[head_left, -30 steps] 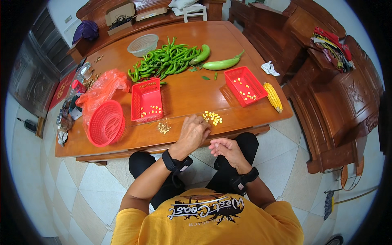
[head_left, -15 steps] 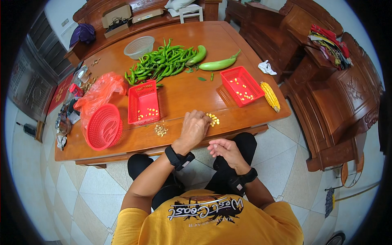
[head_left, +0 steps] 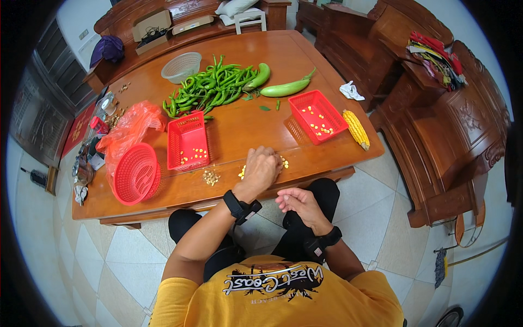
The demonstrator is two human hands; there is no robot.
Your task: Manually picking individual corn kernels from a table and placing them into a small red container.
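My left hand [head_left: 262, 168] rests palm down near the table's front edge, fingers bent downward and pressed together, fingertips hidden beneath it. Yellow corn kernels [head_left: 285, 162] show at its right side, and a few more kernels [head_left: 242, 172] lie by its left side. My right hand [head_left: 298, 205] hovers just off the table edge above my leg, its fingers loosely curled and apart, with nothing seen in them. Farther left is a little heap of pale bits [head_left: 211, 177]. Some kernels lie in the left red basket [head_left: 187, 133], others in the right red basket [head_left: 311, 103].
Beside the right basket lies a corn cob [head_left: 356, 129], with crumpled tissue [head_left: 351, 91] beyond. Green peppers [head_left: 210, 90] and two long green eggplants [head_left: 286, 88] fill the middle back. At left are a round red basket [head_left: 135, 174], an orange plastic bag [head_left: 133, 128] and jars.
Kernels have come into view left of my left hand, and fewer show at its right. My right hand has hardly moved. The whole view has shifted slightly.
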